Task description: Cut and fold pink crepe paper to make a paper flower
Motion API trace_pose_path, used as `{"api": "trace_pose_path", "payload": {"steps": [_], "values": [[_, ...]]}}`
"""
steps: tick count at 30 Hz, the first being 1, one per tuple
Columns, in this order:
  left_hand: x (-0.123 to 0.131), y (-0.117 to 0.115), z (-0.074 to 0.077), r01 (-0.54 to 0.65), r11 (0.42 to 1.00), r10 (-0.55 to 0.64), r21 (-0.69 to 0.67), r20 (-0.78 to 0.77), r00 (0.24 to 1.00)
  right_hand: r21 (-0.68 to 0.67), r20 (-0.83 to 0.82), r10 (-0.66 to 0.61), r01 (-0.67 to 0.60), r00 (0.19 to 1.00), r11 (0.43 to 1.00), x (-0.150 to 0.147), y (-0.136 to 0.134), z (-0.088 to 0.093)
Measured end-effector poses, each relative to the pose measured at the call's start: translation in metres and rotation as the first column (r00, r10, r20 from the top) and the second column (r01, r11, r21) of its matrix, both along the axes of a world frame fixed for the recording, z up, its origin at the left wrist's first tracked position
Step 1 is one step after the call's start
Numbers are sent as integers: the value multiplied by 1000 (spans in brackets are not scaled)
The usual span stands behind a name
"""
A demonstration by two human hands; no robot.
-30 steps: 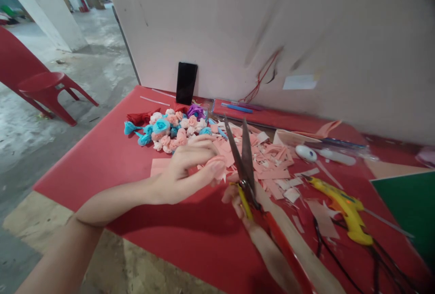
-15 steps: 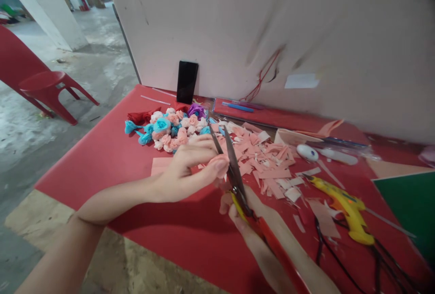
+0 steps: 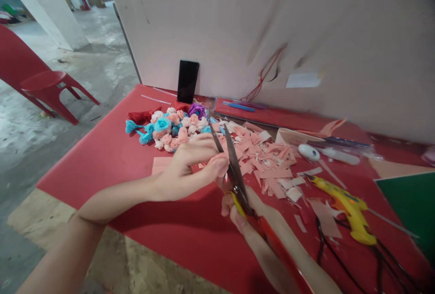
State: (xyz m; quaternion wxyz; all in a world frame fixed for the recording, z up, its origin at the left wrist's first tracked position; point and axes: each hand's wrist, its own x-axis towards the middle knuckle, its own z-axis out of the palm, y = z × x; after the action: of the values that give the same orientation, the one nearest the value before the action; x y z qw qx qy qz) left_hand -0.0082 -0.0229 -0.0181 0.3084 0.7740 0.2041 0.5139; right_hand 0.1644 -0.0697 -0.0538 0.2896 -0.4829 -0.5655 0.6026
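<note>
My right hand [image 3: 253,228] is wrapped round a pair of scissors [image 3: 239,180] with red and yellow handles. Their blades stand apart and point up and away from me. My left hand [image 3: 190,165] has its thumb and fingers pinched together right beside the blades. A small piece of pink paper [image 3: 223,155] shows at those fingertips, mostly hidden by the thumb and the scissors. Just beyond my hands, a heap of cut pink paper pieces [image 3: 272,160] lies on the red table. Paper roses [image 3: 166,126] in pink, white and blue are clustered to the left.
A yellow glue gun [image 3: 350,205] with black cords lies at the right. A black phone [image 3: 188,81] leans against the white partition [image 3: 217,26]. A pink paper sheet [image 3: 161,164] lies by my left wrist. Green board [image 3: 408,199] sits far right; a red chair [image 3: 44,81] stands left.
</note>
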Motion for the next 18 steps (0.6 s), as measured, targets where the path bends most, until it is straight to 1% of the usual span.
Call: {"api": "trace_pose_path", "payload": {"steps": [2, 5, 7, 10, 13, 15, 18], "values": [[0, 1, -1, -1, 1000, 1, 15, 3, 1000, -32, -34, -7, 6, 999, 999, 1, 0, -2], [0, 1, 0, 1, 1000, 0, 14, -39, 999, -52, -40, -22, 20, 999, 998, 1, -1, 0], [0, 0, 0, 13, 1000, -12, 11, -48, 999, -29, -18, -27, 27, 999, 999, 1, -2, 2], [0, 0, 0, 6, 1000, -6, 19, -17, 1000, 24, 43, -19, 18, 999, 1000, 0, -6, 3], [-1, 0, 1, 0, 1000, 1, 14, -43, 999, 67, 93, -5, -2, 996, 998, -1, -10, 4], [-1, 0, 3, 6, 1000, -6, 5, -72, 997, 83, 106, -3, -6, 994, 996, -1, -11, 6], [-2, -1, 4, 15, 1000, -16, -7, -68, 998, 83, 124, -2, -9, 992, 997, -2, -12, 12]]}}
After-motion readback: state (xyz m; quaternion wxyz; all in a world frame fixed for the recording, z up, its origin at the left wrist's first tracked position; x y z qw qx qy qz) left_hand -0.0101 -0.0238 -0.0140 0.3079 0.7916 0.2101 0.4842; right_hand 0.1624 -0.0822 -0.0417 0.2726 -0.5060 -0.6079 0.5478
